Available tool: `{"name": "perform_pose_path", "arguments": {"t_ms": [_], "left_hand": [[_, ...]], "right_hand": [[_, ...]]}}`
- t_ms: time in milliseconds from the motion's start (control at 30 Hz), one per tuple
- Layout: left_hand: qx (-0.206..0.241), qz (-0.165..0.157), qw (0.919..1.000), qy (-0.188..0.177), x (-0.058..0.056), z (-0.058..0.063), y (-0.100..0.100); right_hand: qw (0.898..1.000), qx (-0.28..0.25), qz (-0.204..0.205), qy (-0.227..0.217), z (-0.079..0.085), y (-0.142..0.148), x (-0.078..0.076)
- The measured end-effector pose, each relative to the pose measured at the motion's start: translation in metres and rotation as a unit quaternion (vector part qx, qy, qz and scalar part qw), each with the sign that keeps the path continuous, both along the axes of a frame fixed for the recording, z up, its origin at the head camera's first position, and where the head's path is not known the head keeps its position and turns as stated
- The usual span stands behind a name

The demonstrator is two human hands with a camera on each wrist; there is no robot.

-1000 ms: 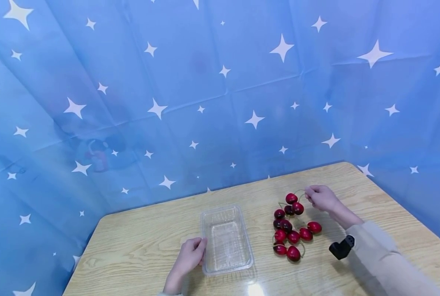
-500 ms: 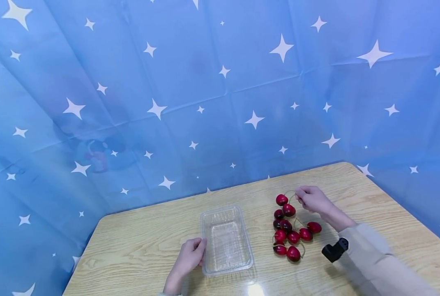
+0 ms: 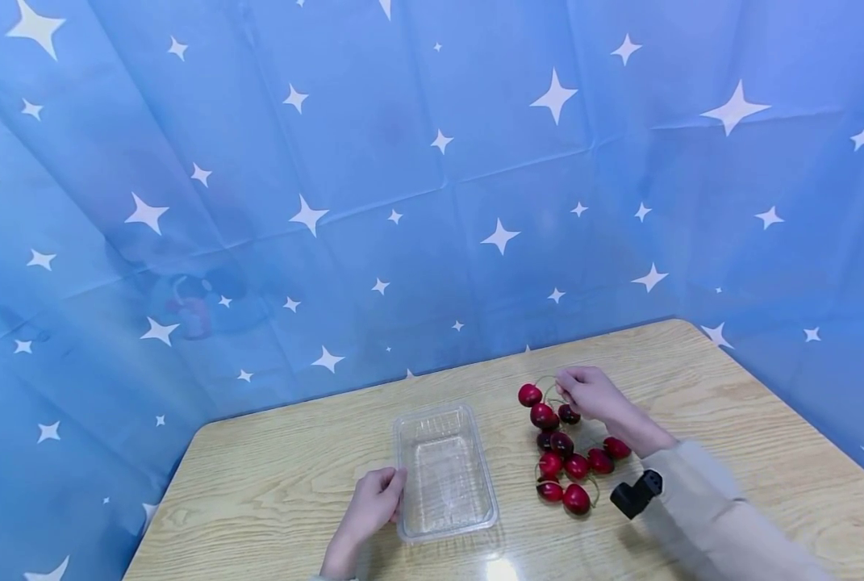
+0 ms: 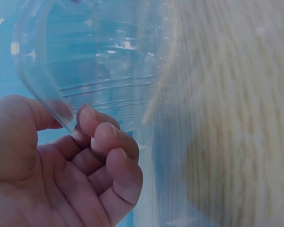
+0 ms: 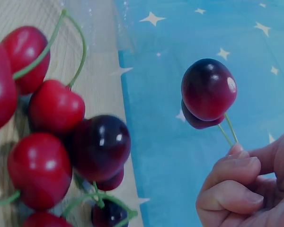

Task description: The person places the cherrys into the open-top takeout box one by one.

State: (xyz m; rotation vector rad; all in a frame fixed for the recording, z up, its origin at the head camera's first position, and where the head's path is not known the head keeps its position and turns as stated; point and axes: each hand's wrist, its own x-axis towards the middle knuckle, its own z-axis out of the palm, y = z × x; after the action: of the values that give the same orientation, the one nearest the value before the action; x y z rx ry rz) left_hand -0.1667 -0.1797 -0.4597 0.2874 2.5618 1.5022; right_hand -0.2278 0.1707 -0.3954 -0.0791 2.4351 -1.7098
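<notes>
My right hand (image 3: 593,395) pinches the joined green stems of a pair of cherries (image 3: 529,394) between thumb and forefinger. In the right wrist view the pair, one dark red cherry (image 5: 209,90) overlapping the other, shows against the blue backdrop. Beside and below that hand in the head view lies a cluster of red and dark cherries (image 3: 577,465) with green stems. My left hand (image 3: 375,500) grips the left rim of a clear plastic container (image 3: 446,476). From the left wrist, the thumb is at the rim (image 4: 35,90) and curled fingers lie against the wall.
The wood-grain table (image 3: 286,468) carries the container in the middle and the loose cherries to its right. A blue backdrop (image 3: 373,177) with white stars rises behind the table's far edge. A black wrist camera (image 3: 636,494) sits on the right sleeve.
My right hand has moved left with the pinched pair of cherries, away from the other cherries and closer to the container. My left hand and the container have stayed in place.
</notes>
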Motion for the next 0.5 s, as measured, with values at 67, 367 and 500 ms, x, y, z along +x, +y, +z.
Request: {"name": "perform_pose_path", "arguments": {"t_ms": [67,367,500], "left_hand": [[0.007,0.002,1.0000,-0.004,-0.001,-0.001,-0.001],[0.022,0.009,0.9997,-0.010,-0.001,0.001,-0.002],[0.021,0.007,0.9997,-0.006,-0.002,0.001,-0.002]], "right_hand": [[1.000,-0.008,-0.001,-0.002,0.000,-0.004,0.000],[0.999,-0.033,0.009,-0.007,-0.002,-0.018,-0.001],[0.999,-0.041,0.013,-0.013,-0.001,-0.025,-0.002]]}}
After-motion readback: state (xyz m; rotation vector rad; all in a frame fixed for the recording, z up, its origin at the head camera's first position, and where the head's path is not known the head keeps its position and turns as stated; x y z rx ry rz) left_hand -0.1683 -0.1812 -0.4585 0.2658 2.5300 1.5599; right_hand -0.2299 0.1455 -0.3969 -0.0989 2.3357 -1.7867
